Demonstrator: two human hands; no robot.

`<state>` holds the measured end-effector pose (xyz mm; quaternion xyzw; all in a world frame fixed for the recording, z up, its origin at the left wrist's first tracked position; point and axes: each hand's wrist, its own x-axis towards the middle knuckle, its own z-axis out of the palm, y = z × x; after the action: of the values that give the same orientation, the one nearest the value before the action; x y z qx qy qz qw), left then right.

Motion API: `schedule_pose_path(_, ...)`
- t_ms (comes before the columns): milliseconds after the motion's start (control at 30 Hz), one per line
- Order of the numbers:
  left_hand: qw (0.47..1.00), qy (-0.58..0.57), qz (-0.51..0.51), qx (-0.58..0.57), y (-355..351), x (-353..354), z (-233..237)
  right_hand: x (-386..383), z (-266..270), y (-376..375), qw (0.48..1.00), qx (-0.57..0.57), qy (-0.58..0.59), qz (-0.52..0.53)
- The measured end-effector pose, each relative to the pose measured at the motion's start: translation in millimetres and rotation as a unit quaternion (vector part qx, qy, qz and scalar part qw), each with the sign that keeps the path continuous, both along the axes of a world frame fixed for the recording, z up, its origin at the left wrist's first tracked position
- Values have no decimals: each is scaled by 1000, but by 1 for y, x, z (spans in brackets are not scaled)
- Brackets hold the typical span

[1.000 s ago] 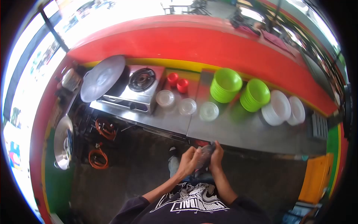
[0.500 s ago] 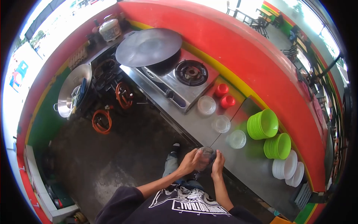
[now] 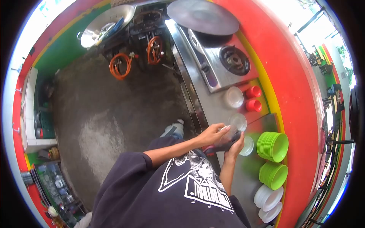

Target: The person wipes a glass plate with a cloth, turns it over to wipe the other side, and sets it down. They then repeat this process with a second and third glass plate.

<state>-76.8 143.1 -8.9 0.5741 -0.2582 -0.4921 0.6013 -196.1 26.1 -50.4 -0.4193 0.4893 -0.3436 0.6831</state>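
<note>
My left hand [image 3: 212,136] is closed on the side of a clear bowl [image 3: 227,133], held above the counter's front edge. A dark cloth [image 3: 225,146] is gripped in my right hand [image 3: 235,147] and pressed against the bowl; part of it hangs down below. Blur hides the bowl's exact shape. Beyond my hands, a clear glass bowl [image 3: 238,122] and another clear bowl [image 3: 247,146] stand on the metal counter [image 3: 243,173]. Further up the counter sits a third clear bowl [image 3: 233,97], beside two red cups [image 3: 253,91].
Stacks of green bowls [image 3: 273,147] and white bowls [image 3: 268,198] line the counter's right side by the red wall [image 3: 292,95]. A gas stove [image 3: 228,62] with a large wok lid [image 3: 203,17] is at the top. Orange hoses [image 3: 121,66] hang at the upper left.
My view has turned, so the counter now runs more steeply. My hands, with the bowl and cloth, have shifted right and up, now over the counter's edge near the clear bowls.
</note>
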Motion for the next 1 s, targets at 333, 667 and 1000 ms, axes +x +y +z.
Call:
schedule_pose_path(333, 995, 83, -54, -5, -24, -133, -27, -154, 3, -42, 985, -85, 76, 131)
schedule_pose_path(667, 848, 511, -78, 114, 0, -212, -67, -223, -8, -29, 970, -223, 28, 96)
schedule_pose_path(1000, 988, 48, 51, 141, -27, -221, -87, -235, -48, -43, 986, -115, 62, 103)
